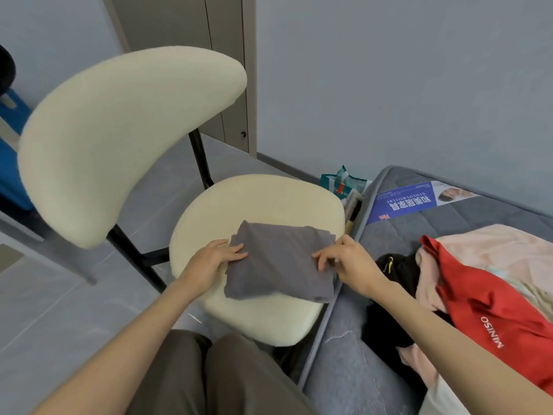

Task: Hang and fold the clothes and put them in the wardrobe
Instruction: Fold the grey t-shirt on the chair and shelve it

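Note:
A folded grey garment (278, 262) lies on the seat of a cream chair (260, 199). My left hand (212, 260) holds its left edge, thumb on top and fingers partly under the cloth. At the right edge my right hand (344, 259) pinches the fabric with curled fingers. On the grey mattress (478, 214) to the right lies a heap of unfolded clothes: a red garment (490, 304) with white lettering, a pink one (490, 250) and a black one (392, 295).
The chair's backrest (119, 136) rises at the left on black legs. A blue leaflet (419, 199) lies on the mattress. A teal bag (344, 184) stands on the floor between chair and mattress. A grey door (209, 55) is behind, a blue box (12, 151) far left.

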A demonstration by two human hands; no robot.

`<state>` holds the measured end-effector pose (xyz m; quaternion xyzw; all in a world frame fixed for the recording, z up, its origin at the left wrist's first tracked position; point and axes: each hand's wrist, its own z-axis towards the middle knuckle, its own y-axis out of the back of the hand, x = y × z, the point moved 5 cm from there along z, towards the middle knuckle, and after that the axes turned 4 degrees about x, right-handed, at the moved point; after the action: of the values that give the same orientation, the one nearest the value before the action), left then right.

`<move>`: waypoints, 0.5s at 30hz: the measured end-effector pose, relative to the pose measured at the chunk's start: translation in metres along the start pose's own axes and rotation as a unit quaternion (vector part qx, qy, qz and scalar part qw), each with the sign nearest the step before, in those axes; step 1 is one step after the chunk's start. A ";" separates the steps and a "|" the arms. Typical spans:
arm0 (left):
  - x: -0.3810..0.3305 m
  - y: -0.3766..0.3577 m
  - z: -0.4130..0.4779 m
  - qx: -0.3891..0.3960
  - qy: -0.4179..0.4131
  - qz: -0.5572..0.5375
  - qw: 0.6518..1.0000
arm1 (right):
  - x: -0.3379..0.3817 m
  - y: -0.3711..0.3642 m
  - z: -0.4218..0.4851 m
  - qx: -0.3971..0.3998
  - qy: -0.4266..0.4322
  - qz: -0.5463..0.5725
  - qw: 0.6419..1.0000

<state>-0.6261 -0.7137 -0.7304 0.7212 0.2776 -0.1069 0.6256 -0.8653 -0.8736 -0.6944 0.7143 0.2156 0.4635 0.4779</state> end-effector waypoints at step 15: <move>-0.043 -0.063 0.036 -0.041 0.122 0.106 0.986 | 0.014 -0.072 0.021 -0.062 -0.183 -0.107 0.975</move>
<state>-0.6877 -0.7553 -0.7686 0.7280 0.2776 0.0601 0.6240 -0.8309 -0.8410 -0.7545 0.7287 0.1705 0.2833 0.5996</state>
